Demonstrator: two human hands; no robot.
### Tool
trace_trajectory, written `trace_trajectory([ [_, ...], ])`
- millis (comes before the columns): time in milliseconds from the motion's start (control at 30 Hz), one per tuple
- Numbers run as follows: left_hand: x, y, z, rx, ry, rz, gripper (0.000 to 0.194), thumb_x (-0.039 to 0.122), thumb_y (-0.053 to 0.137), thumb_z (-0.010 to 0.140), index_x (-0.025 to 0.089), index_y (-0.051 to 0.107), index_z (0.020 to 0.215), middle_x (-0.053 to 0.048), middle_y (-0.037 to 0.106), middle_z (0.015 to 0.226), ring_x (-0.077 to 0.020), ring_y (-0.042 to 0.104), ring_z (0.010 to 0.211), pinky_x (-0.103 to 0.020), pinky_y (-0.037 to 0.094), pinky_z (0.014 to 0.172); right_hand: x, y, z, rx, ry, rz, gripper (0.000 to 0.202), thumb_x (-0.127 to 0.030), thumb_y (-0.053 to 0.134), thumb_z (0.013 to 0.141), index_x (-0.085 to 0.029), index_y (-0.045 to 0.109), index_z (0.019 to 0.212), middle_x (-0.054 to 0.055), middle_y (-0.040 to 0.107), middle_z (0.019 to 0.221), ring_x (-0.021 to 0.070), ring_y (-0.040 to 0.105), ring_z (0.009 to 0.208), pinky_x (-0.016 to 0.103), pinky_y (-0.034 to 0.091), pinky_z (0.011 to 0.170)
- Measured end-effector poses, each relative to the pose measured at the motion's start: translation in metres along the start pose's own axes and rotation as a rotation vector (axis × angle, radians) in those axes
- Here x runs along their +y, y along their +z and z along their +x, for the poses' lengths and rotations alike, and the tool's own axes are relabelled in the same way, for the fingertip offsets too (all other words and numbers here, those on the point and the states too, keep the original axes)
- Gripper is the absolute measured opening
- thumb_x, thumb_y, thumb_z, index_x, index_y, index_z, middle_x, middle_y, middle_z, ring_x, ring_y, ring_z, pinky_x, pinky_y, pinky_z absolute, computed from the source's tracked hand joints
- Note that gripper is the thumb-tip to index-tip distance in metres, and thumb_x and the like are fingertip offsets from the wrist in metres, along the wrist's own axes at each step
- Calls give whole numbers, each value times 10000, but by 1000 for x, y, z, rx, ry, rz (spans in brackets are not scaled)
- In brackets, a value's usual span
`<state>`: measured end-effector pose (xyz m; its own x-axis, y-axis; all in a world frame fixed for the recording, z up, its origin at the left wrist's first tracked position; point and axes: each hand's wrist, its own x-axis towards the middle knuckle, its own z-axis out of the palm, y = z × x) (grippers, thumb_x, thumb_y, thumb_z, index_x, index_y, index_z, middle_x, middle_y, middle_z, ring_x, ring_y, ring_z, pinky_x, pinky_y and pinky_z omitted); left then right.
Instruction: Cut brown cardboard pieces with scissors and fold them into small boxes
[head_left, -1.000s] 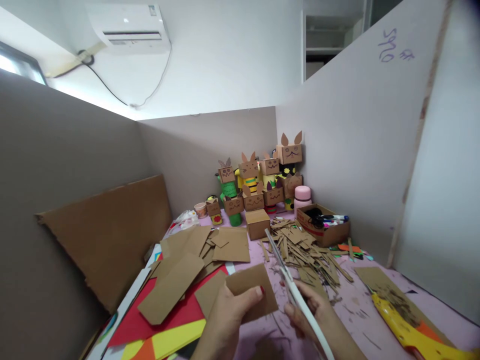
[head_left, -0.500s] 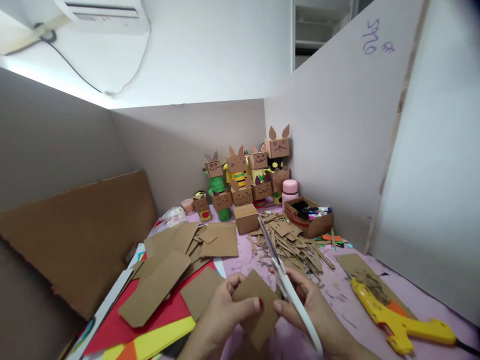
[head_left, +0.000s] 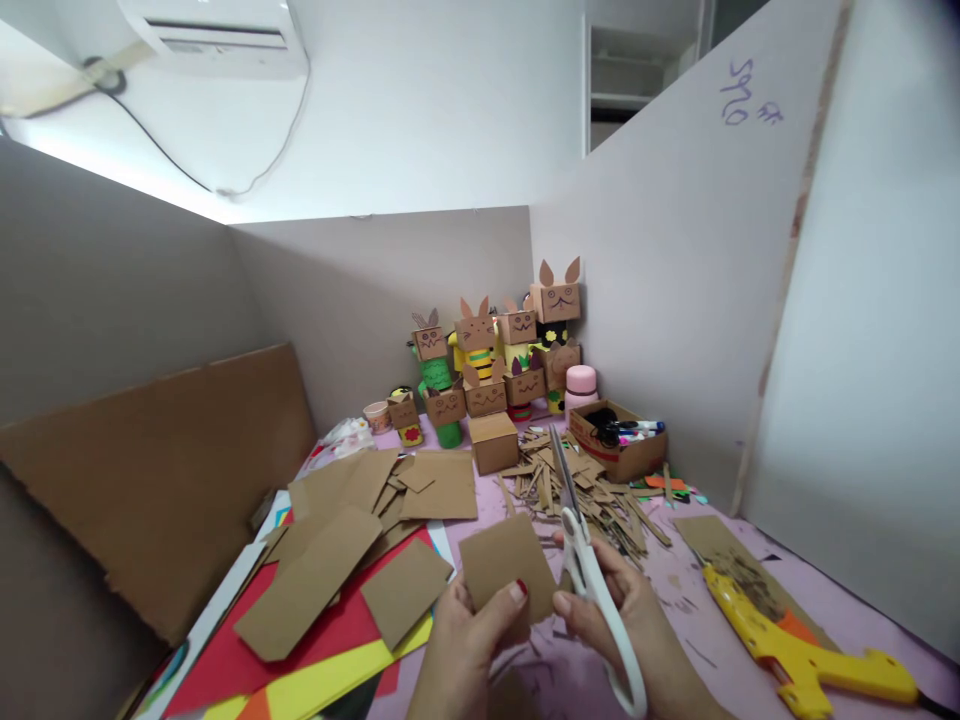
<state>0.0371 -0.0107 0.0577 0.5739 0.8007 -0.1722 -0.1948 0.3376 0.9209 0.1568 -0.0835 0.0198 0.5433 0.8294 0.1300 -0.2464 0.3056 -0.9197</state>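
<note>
My left hand [head_left: 472, 640] grips a roughly square piece of brown cardboard [head_left: 504, 565], thumb on its face and fingers behind. White-handled scissors [head_left: 583, 560] rest in my right hand [head_left: 619, 610], blades together and pointing away from me. The right fingertips are close to the cardboard's right edge; I cannot tell whether they touch it. Another square cardboard piece [head_left: 407, 590] lies left of my left hand, partly over red and yellow sheets. Beyond the scissors spreads a heap of cardboard strips [head_left: 555, 485].
A closed cardboard box [head_left: 493, 443] stands before several cardboard animal figures [head_left: 486, 395]. Right of them are a pink bottle [head_left: 580, 384] and an open box [head_left: 626, 460] with pens. A yellow glue gun [head_left: 795, 650] lies at right. Flat cardboard sheets [head_left: 315, 590] cover the left.
The cardboard in my left hand has turned from a diamond angle to nearly square-on and risen slightly. The scissors have swung more upright and shifted right.
</note>
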Motion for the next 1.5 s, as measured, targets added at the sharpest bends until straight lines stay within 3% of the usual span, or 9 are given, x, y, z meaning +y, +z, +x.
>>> trace_trajectory([
  [467, 11, -8, 6, 190, 141, -26, 622, 250, 717, 625, 239, 488, 1203, 9, 712, 821, -152, 636, 708, -220, 462, 569, 11, 6, 2, -72, 26, -196, 464, -156, 653, 578, -160, 576, 1036, -92, 482, 522, 88, 411, 454, 211, 334, 459],
  [667, 26, -16, 7, 156, 151, -13, 474, 270, 656, 729, 214, 482, 1166, -23, 684, 943, -145, 642, 731, -233, 495, 581, 15, -9, 12, -96, -51, -732, 514, -234, 633, 660, -160, 550, 1162, 87, 681, 1010, 239, 621, 871, 333, 465, 779],
  [767, 33, -20, 7, 58, 101, 68, 380, 290, 618, 765, 190, 508, 1114, -41, 679, 935, -148, 640, 693, -256, 504, 576, 10, -19, 20, -72, -128, -1155, 502, -221, 540, 744, -163, 504, 1241, 99, 678, 1029, 236, 640, 826, 336, 496, 732],
  [967, 39, -22, 5, -33, 102, 206, 309, 284, 656, 730, 194, 579, 1015, -42, 697, 920, -155, 626, 779, -220, 454, 590, 5, -26, 21, -114, -233, -1375, 274, -181, 506, 783, -123, 682, 986, 195, 598, 1009, 370, 496, 1033, 505, 383, 871],
  [1067, 37, -21, 5, -32, 116, 244, 281, 305, 631, 752, 177, 580, 997, -40, 687, 861, -143, 607, 708, -205, 420, 530, 7, -11, 5, -350, -332, -1296, 280, -216, 599, 753, -234, 667, 1024, 92, 576, 1108, 247, 509, 1042, 337, 410, 890],
  [1133, 35, -21, 6, -22, 96, 263, 275, 326, 602, 776, 181, 571, 1008, -37, 679, 864, -134, 592, 678, -196, 410, 503, 14, 1, -6, -747, -384, -1130, 259, -256, 679, 701, -258, 690, 959, 46, 608, 1038, 202, 553, 964, 256, 445, 812],
  [1200, 35, -23, 7, -28, 82, 273, 270, 332, 588, 787, 190, 572, 1015, -40, 680, 900, -132, 589, 679, -190, 411, 500, 23, 8, -12, -844, -435, -1121, 74, -276, 725, 667, -252, 717, 737, 14, 650, 922, 190, 574, 886, 235, 440, 757],
  [1433, 41, -36, 4, -292, -6, 351, 250, 309, 674, 728, 137, 662, 909, -75, 721, 815, -182, 641, 725, -257, 449, 669, 18, -21, 21, -259, -340, -1281, 212, -112, 424, 829, -106, 633, 796, 165, 619, 854, 292, 525, 843, 417, 388, 743],
  [1500, 34, -41, -2, -320, -86, 408, 234, 339, 667, 733, 133, 688, 841, -65, 722, 755, -168, 634, 678, -236, 429, 630, 12, -28, 27, -204, -322, -1274, 218, -125, 400, 852, -90, 609, 903, 177, 608, 906, 297, 522, 880, 422, 390, 758],
])
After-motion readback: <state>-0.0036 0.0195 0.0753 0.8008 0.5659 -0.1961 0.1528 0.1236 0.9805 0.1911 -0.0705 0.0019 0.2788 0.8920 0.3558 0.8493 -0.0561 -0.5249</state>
